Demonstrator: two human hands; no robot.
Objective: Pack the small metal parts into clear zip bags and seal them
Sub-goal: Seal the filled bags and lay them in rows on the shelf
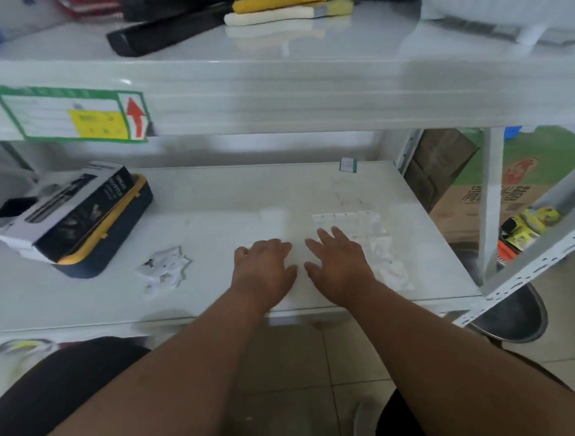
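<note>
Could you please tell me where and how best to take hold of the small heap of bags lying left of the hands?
The heap of bags lies crumpled and loose on the white shelf, apart from the left hand. I would probably come from above and the right with that hand and pinch a raised upper edge of one bag, since the flat film gives little else to grip. The blur hides which edge is the zip.

Both forearms bare, reaching forward toward 12 o'clock and converging. Left hand [265,267] palm down, fingers curled loosely under at the knuckles, thumb pointing toward 3 o'clock. Right hand [338,261] palm down at 3 o'clock of the left, just beside it, fingers straight and slightly spread toward 11 o'clock. Thumbs near each other, a narrow gap between. Whether the left holds anything cannot be told.
</note>
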